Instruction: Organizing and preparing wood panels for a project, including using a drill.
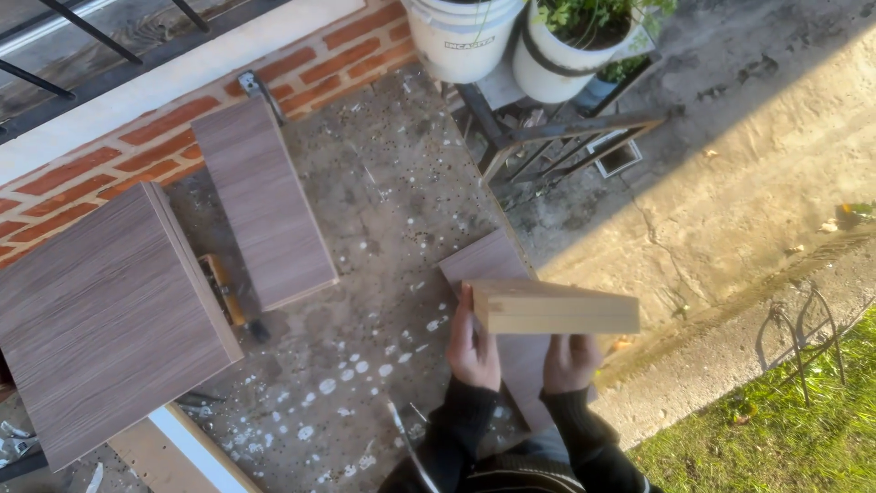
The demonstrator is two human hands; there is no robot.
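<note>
You've got the pale wooden block point(557, 309) up in both hands, held out in front of your chest above the concrete floor point(383, 183). Its long axis runs left to right across your view, nearly level, the right end sitting a touch lower than the left. The broad pale face is turned up toward you.

Your left hand point(474, 342) is at the block's left end, fingers point(464, 315) reaching up over that end and wrapped onto it. Your right hand point(570, 361) is under the lower edge near the middle, closed on the block from below; its fingertips are hidden behind the wood. So the right half of the block juts out free beyond your right hand.

Directly beneath the block lies a grey-brown laminate panel point(497, 274) flat on the floor, running away from you. Off to your left, well apart, a narrower laminate board point(265, 205) leans toward the brick wall point(109, 155), and a big laminate panel point(100, 315) sits just beside it. Ahead, a metal stand point(557, 137) carries two white buckets point(461, 36). Open speckled concrete lies between you and the boards; grass point(785, 429) edges your right.
</note>
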